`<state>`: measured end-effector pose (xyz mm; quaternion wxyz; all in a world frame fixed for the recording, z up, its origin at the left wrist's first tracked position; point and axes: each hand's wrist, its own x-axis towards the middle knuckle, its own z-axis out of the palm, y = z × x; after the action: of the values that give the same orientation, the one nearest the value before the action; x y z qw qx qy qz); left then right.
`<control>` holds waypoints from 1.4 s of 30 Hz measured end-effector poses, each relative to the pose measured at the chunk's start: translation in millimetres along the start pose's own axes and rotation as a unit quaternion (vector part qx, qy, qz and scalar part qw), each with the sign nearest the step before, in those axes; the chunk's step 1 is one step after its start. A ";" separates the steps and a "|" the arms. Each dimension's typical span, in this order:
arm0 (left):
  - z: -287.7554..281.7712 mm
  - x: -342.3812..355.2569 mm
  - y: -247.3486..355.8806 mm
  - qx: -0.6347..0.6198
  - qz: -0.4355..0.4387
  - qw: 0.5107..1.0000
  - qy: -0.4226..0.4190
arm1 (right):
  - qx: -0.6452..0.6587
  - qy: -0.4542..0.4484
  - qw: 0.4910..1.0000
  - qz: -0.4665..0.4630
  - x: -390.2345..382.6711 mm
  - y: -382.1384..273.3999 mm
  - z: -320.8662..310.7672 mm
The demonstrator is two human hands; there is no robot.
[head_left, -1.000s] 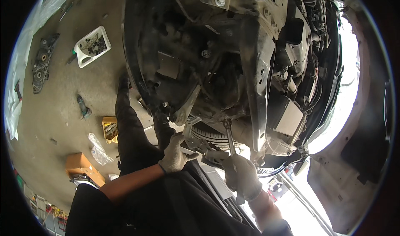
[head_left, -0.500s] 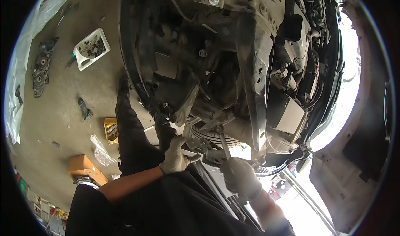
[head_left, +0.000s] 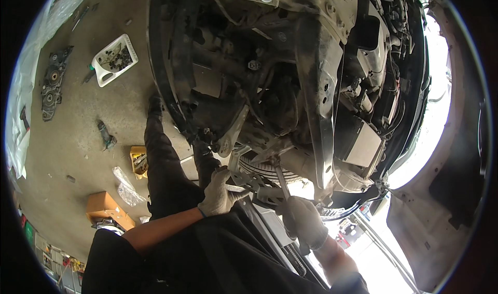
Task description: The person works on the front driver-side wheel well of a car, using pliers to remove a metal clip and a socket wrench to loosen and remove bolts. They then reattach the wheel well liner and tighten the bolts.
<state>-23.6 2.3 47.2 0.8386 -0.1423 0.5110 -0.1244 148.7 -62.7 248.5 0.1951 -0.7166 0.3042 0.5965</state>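
Observation:
My right hand (head_left: 305, 220), in a pale work glove, is wrapped round the handle of a hammer (head_left: 281, 180). The hammer's brownish head (head_left: 275, 152) lies up against the metal at the front of the vehicle, above the tyre (head_left: 264, 172); whether it touches cannot be made out. My left hand (head_left: 216, 194), also gloved, is closed on the lower edge of a bent metal bracket (head_left: 252, 181) with holes, its thumb along the near side. Part of the bracket is hidden behind the fingers.
The vehicle's exposed front frame (head_left: 314, 86) fills the middle, with the raised hood (head_left: 425, 232) at right. On the floor at left are a cut white jug (head_left: 106, 76), a headlamp unit (head_left: 53, 86), a cordless tool (head_left: 105, 136), a yellow case (head_left: 138, 162) and a cardboard box (head_left: 109, 209).
My right hand has shifted slightly to the right, with the hammer's handle moving along with it. My left hand stays on the bracket.

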 end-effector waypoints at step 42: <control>-15.9 20.4 -3.9 0.007 -0.004 0.999 -0.038 | 0.014 0.019 0.992 0.122 14.3 -19.5 6.5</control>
<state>-28.9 -10.3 25.0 0.8577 -0.1429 0.4775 -0.1263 158.5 -47.0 231.6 0.1250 -0.6828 0.4009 0.5978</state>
